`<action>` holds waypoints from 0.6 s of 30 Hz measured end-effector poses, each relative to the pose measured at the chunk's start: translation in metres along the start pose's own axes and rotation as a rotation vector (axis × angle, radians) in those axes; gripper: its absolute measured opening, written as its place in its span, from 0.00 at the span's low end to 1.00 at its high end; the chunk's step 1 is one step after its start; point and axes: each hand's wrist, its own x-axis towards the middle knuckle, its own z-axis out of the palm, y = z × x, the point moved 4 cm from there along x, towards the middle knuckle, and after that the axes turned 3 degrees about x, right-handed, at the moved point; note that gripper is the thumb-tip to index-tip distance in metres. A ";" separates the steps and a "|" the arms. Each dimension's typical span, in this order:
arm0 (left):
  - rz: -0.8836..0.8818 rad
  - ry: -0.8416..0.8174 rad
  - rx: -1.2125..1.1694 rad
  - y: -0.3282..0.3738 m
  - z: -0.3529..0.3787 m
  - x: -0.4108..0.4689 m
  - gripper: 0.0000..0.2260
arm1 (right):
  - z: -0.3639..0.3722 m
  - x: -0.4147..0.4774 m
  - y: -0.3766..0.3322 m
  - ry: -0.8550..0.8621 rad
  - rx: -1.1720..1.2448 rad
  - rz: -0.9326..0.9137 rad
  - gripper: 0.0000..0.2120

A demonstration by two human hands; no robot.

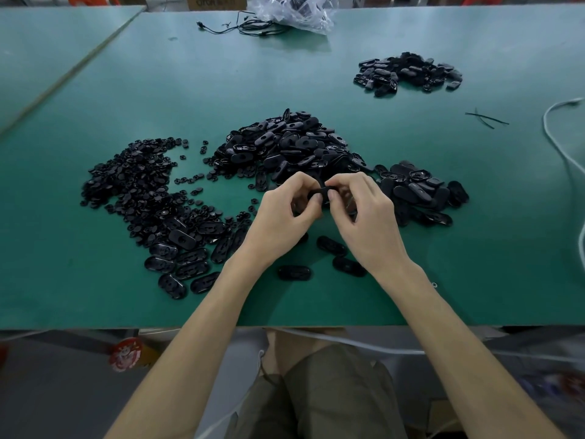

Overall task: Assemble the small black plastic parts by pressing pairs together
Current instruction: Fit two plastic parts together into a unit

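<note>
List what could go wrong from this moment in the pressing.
1. The left hand and right hand pinch the part only at the fingertips, beside the shell pile; if it slips, it may get lost among unassembled pieces.
2. A few loose shells lie under the wrists toward the front edge of the table; a forearm sweep could knock them off.
3. The round pieces spill into shells at the left, so mis-picks seem possible.
</note>
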 end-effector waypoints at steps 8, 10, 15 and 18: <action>0.002 -0.032 -0.033 0.000 0.000 -0.001 0.05 | -0.001 0.001 0.000 0.027 0.013 -0.013 0.06; 0.006 -0.032 -0.029 0.000 0.001 -0.001 0.04 | -0.001 0.000 0.000 0.026 0.007 -0.027 0.06; 0.010 -0.035 -0.029 0.002 0.001 -0.001 0.03 | -0.001 -0.001 -0.002 0.032 -0.017 -0.062 0.06; -0.006 -0.036 -0.040 0.002 0.001 -0.002 0.02 | 0.000 -0.001 -0.005 0.027 -0.028 -0.091 0.05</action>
